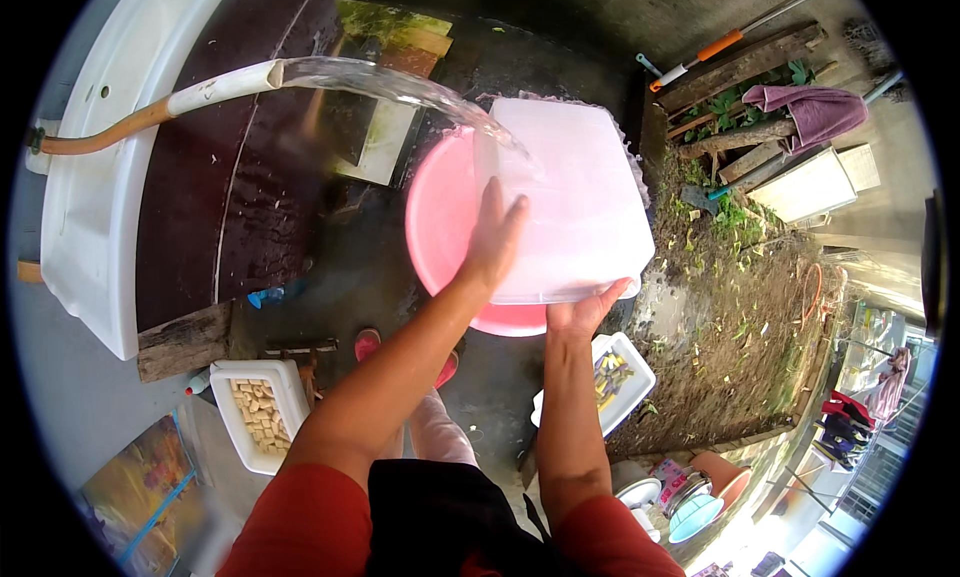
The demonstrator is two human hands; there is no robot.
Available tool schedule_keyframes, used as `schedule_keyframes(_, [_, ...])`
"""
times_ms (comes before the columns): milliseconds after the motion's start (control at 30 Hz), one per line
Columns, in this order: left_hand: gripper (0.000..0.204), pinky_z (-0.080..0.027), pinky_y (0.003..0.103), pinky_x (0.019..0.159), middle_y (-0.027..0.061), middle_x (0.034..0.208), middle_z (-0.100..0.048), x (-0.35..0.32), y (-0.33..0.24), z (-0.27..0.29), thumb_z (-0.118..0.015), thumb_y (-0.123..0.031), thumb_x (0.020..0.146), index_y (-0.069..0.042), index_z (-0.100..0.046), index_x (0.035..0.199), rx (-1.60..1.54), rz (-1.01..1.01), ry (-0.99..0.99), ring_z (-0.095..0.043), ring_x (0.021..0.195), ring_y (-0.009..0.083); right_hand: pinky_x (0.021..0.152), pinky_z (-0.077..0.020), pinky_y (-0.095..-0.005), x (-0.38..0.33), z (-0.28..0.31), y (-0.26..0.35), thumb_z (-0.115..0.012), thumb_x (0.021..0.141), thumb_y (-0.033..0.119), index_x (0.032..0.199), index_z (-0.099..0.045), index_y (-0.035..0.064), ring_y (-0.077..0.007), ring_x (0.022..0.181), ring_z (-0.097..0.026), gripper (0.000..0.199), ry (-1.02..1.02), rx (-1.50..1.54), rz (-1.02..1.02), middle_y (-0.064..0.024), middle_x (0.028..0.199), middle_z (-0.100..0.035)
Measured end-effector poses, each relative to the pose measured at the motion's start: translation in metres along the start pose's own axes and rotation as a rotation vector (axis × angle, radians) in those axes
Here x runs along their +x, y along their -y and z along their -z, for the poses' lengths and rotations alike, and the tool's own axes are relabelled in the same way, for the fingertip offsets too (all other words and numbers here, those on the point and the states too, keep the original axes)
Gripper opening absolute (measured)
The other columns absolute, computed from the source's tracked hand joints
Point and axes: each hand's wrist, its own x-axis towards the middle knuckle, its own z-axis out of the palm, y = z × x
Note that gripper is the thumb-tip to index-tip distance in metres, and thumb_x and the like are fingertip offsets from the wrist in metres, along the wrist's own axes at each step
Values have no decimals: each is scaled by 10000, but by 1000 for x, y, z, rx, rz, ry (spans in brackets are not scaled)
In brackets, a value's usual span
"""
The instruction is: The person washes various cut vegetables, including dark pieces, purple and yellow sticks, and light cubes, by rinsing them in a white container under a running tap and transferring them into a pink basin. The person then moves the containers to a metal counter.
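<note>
Container: white, translucent, box-shaped. Location: directly over the pink basin, covering much of its mouth; white container has one broad face toward the viewer. Cannot tell whether that face is its inside or its outside.

Water stream comes from a pipe beyond and to the left of the basin and strikes the container's face.

Left hand: over the basin, laid along the container's left part. Fingers extended and close together, thumb apart; nothing pinched. Right hand: at the basin's near side, by the container's near rim, thumb lying along the rim toward the corner. Fingers mostly hidden; cannot tell how tightly they close.

Handling (judgement): thin plastic, probably light and fairly stiff, with some flex in the broad walls. Wet face likely slippery; any pooled water would add weight. Best hold: the rim near a corner, opposite edge supported; a flat palm gives little grip.

Nearby: white tray of yellow and dark pieces, near side of the basin, to the right.
</note>
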Motion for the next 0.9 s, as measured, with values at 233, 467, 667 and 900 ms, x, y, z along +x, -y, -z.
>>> schedule_keyframes(233, [528, -485, 330, 762, 81, 1181, -510, 73, -3, 63, -522, -331, 879, -86, -377, 1323, -574, 167, -4, -561, 949, 197, 1054, -275, -437, -52, 3, 23, -406, 821, 662, 1375, -309, 145, -266, 1262, -337, 764, -41, -189, -70, -59, 1394, -345])
schedule_keyframes(467, [509, -447, 292, 810, 111, 1116, -600, 83, -47, 45, -557, -381, 831, -34, -537, 1203, 338, 101, 9, -577, 977, 176, 1036, -303, -440, -26, 36, 70, -567, 768, 607, 1351, -307, 80, -278, 1232, -374, 828, 98, -421, -126, -107, 1335, -397])
schedule_keyframes(667, [625, -199, 374, 1075, 231, 1446, -183, 67, -21, 5, -502, -374, 867, -43, -323, 1366, 374, -255, 69, -156, 1358, 327, 925, -409, -407, 8, 44, 69, -669, 767, 462, 1222, -431, 17, -225, 1050, -513, 680, 198, -743, 45, -114, 1158, -522])
schedule_keyframes(900, [458, -310, 329, 1004, 183, 1373, -337, 2, -14, 4, -511, -251, 892, -3, -435, 1269, -145, -71, 193, -364, 1241, 243, 553, -462, -254, 12, -13, 36, -685, 785, 190, 852, -654, 3, -91, 562, -543, 201, 387, -1357, 75, -42, 687, -631])
